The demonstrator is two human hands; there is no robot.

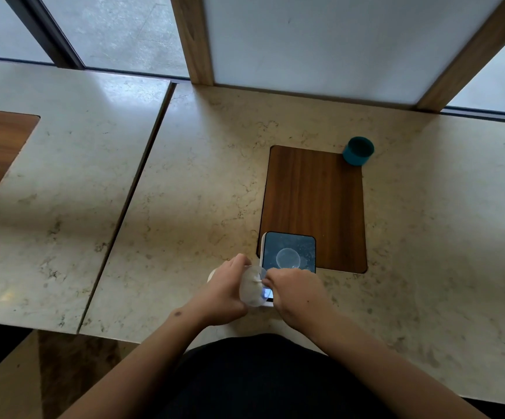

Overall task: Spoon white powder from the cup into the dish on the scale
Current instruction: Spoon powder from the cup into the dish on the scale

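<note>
The left hand (227,293) has its fingers wrapped round a clear cup (252,287), tilted just in front of the scale (289,252). The right hand (296,293) pinches its fingers together on a small white spoon (257,279) at the cup's mouth (the spoon is barely visible). A clear dish (288,258) sits on the scale. A teal pot (358,151) stands well beyond the scale, on the table (200,192).

No legible text or numbers.
</note>
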